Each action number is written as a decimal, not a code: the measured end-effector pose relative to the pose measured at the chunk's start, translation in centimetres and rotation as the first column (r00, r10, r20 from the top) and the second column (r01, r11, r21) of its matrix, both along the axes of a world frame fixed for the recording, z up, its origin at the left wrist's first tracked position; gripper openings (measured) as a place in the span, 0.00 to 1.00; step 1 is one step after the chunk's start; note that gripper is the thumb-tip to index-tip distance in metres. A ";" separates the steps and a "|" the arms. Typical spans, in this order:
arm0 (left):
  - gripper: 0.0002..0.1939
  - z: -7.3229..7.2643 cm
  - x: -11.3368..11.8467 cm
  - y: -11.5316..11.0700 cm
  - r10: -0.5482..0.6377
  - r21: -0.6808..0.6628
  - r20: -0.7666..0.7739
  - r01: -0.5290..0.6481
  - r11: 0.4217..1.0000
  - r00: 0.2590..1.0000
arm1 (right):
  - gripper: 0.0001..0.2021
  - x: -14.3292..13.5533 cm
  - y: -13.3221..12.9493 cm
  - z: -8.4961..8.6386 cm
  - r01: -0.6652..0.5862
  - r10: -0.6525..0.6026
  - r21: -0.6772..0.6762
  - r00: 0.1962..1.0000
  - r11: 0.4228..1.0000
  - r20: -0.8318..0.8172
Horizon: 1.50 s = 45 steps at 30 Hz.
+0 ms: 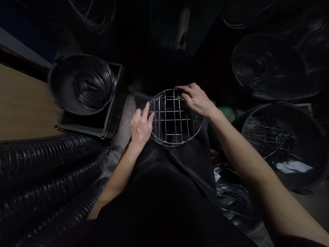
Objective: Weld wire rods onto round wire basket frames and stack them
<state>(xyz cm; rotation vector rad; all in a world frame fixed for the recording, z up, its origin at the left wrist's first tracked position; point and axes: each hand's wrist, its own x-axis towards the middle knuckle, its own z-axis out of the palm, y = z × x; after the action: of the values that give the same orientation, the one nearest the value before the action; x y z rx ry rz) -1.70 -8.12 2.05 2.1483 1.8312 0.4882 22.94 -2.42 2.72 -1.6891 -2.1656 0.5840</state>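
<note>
Black apron (155, 167) over lap, round wire rack (175, 120) above its far end, left hand (140, 128) gripping left rim, right hand (197, 100) gripping far-right rim, wire coil (94, 82) in basin (62, 85).

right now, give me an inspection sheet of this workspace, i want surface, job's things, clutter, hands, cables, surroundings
surface: dark cloth over the lap, creased, under the grid
job's things: round wire grid, crossed wires inside a round rim
clutter: wire coil in a left-side tub; loose wire pieces and a white scrap in a right-side tub
hands: left hand at the grid's left edge, right hand at its far right; firmness of grip unclear
cables: nothing seen
surroundings: ridged black stacks and wood-coloured panel at left; far background too dark to judge
</note>
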 end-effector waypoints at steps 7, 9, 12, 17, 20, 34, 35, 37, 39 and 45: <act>0.24 1.2 0.3 0.1 0.016 -0.081 0.077 -0.010 0.997 0.997 | 0.24 0.0 -1.1 -0.3 0.043 -0.049 0.117 0.998 0.992 0.050; 0.25 1.2 0.0 -0.3 0.023 -0.088 0.144 -0.011 0.996 0.989 | 0.23 0.1 -1.9 -0.1 0.130 -0.140 0.191 0.989 0.973 0.039; 0.24 1.1 -0.5 -0.7 0.004 -0.084 0.212 0.014 0.996 0.977 | 0.22 0.4 -2.8 0.4 0.202 -0.206 0.204 0.979 0.958 -0.003; 0.24 1.4 -0.8 -0.3 0.079 -0.135 0.140 -0.060 0.989 0.987 | 0.20 0.5 -2.4 0.9 0.200 -0.194 0.164 0.980 0.966 -0.051; 0.25 1.7 -0.7 0.1 0.092 -0.151 0.102 -0.076 0.986 0.991 | 0.18 0.4 -1.8 0.7 0.211 -0.204 0.145 0.977 0.967 -0.057; 0.29 -1.0 -0.6 -1.1 0.027 0.041 0.209 -0.036 0.999 0.978 | 0.28 1.2 -6.7 0.9 0.164 -0.171 0.078 0.982 0.983 0.081; 0.29 -1.3 -0.6 -1.1 0.013 0.052 0.233 -0.025 0.998 0.972 | 0.29 1.1 -7.7 0.8 0.184 -0.190 0.081 0.979 0.979 0.071; 0.30 -1.7 -0.7 -1.1 -0.027 0.038 0.291 0.016 0.999 0.956 | 0.31 0.6 -9.8 0.3 0.235 -0.237 0.092 0.972 0.968 0.011; 0.29 -1.7 -0.8 -1.0 -0.072 -0.011 0.351 0.081 0.997 0.934 | 0.31 -0.4 -11.5 -0.4 0.297 -0.287 0.086 0.952 0.951 -0.107; 0.31 -1.6 -1.3 0.4 -0.206 -0.166 0.479 0.318 0.933 0.853 | 0.27 -3.4 -14.2 -2.7 0.449 -0.406 0.050 0.845 0.892 -0.348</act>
<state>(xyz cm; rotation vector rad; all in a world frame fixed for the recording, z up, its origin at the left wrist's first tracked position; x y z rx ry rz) -3.04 -7.68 0.45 1.8790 1.2466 0.6078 19.58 -16.58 0.02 -1.7790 -1.4935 0.5365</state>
